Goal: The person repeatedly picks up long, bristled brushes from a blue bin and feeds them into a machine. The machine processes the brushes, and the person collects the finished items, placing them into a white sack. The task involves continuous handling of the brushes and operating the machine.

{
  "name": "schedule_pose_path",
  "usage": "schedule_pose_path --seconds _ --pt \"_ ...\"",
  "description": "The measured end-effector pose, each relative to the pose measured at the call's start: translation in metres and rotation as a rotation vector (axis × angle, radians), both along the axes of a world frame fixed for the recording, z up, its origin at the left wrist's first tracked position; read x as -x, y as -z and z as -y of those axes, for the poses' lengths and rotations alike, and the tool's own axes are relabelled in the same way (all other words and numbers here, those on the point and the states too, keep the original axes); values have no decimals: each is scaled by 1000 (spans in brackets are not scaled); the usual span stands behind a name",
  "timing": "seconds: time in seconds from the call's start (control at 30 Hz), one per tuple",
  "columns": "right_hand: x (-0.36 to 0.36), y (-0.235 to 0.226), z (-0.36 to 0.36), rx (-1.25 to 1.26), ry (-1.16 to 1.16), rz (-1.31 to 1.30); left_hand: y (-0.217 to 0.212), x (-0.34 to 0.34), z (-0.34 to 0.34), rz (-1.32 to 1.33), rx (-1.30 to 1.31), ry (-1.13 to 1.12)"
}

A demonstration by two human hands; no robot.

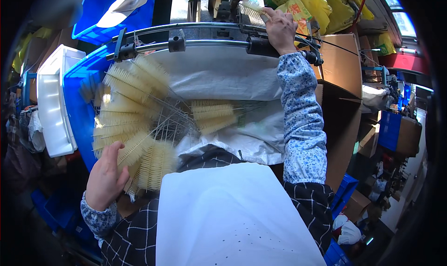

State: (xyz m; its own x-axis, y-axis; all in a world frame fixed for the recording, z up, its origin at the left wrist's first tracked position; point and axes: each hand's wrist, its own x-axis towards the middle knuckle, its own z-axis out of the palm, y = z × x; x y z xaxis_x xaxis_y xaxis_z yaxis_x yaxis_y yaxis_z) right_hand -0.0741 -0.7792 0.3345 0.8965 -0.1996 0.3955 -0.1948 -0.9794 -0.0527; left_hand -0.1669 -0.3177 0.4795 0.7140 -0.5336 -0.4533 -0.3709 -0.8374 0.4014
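Observation:
My left hand (106,175) rests on a fanned pile of cream bottle brushes with twisted wire stems (132,121), fingers curled over the nearest bristle heads. My right hand (280,29) reaches far forward, shut on a single cream brush (253,8) held up at a dark machine (223,0) behind two metal rails (205,35). A few more brushes (213,116) lie on a white sack (242,80) in front of me.
A blue bin (79,107) holds the sack and brushes. A white plastic tray (53,103) stands at the left, cardboard boxes (342,61) at the right, yellow bags (307,5) at the back. A white apron (233,215) covers my lap.

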Motion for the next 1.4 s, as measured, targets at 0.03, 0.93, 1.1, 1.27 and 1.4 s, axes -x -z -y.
schedule_pose_path --seconds 0.03,0.93,1.1,1.27,1.4 --pt "1 0 0 10 -12 11 -3 -3 1 6 25 -2" --pt "14 18 53 -283 77 58 -20 -40 -3 178 915 -303" --pt "5 9 26 -268 59 67 -23 -37 -7 196 885 -289" --pt "-4 4 -1 -267 75 44 -25 -35 -10 215 890 -311" --pt "-15 5 -24 -251 84 67 -26 -37 0 204 930 -308"
